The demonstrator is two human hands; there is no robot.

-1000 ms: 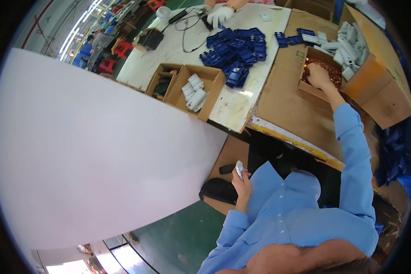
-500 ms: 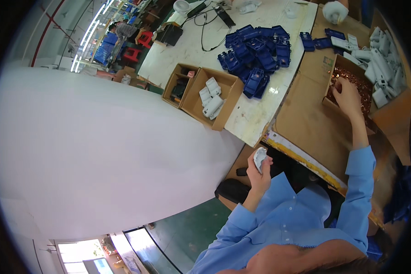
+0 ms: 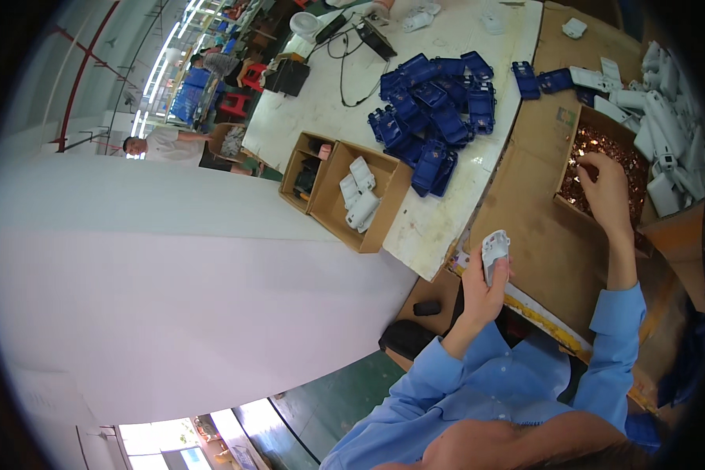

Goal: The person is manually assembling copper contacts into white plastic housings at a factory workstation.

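My left hand [image 3: 482, 294] is closed around a white plastic casing [image 3: 494, 252], held up before the bench edge with its hollow side showing. At the right, my right hand [image 3: 608, 196] is over an open cardboard box of small copper-coloured metal pieces [image 3: 595, 145]. Its thumb and fingertips are drawn together in a pinch just above the pieces. Whatever lies between those fingertips is too small to make out. White plastic housings [image 3: 666, 133] are heaped in a larger carton [image 3: 685, 235] beside that box.
Blue plastic cases [image 3: 435, 102] are piled on the white table [image 3: 415, 223]. A cardboard tray [image 3: 374, 223] there holds several white housings. Behind are cables and a black adapter [image 3: 376, 39]. A small white part [image 3: 574, 28] lies at the far right. A person [image 3: 168, 146] carries a box at left.
My left hand has moved up and right, turning the casing's hollow side into view. My right hand has lifted slightly from the metal pieces. A person with a box has come into view at left.
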